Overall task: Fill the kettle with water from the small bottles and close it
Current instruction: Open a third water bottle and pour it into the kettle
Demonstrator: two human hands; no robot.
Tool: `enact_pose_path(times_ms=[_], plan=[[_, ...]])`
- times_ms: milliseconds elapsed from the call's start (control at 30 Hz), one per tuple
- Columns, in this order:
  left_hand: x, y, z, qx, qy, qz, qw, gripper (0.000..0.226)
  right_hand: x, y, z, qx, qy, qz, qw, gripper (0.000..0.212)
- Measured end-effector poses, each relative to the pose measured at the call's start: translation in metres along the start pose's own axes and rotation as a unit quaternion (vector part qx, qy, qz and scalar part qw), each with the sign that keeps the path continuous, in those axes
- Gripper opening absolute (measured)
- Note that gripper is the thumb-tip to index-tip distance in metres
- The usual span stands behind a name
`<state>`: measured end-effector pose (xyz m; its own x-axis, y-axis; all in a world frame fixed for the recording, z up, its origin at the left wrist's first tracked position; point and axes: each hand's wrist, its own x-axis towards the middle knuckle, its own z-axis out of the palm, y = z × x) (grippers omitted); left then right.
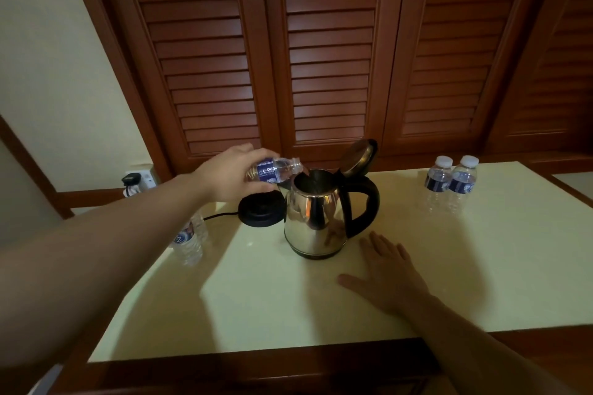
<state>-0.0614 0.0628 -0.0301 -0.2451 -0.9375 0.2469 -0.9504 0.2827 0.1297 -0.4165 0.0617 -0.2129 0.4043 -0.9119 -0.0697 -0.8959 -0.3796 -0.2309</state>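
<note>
kettle standing lid-up on tabletop, taking tipped bottle gripped in left hand fingers, right hand lying flat, fingers spread.

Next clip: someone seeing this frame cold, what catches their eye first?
Probably the shiny steel kettle at the middle of the pale table, its lid flipped up. Right above its mouth the left hand holds a small bottle tipped on its side, neck at the opening. After that, the right hand lying flat on the table near the kettle, and two capped bottles at the far right.
</note>
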Motion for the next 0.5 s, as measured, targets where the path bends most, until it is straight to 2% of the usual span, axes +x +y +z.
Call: enact_pose_path(times_ms=[500], plan=[[0.010,0.000,-0.031,0.086,-0.040,0.034,0.995,0.070,-0.001,0.001,-0.001,0.008,0.004,-0.002,1.000,0.115]])
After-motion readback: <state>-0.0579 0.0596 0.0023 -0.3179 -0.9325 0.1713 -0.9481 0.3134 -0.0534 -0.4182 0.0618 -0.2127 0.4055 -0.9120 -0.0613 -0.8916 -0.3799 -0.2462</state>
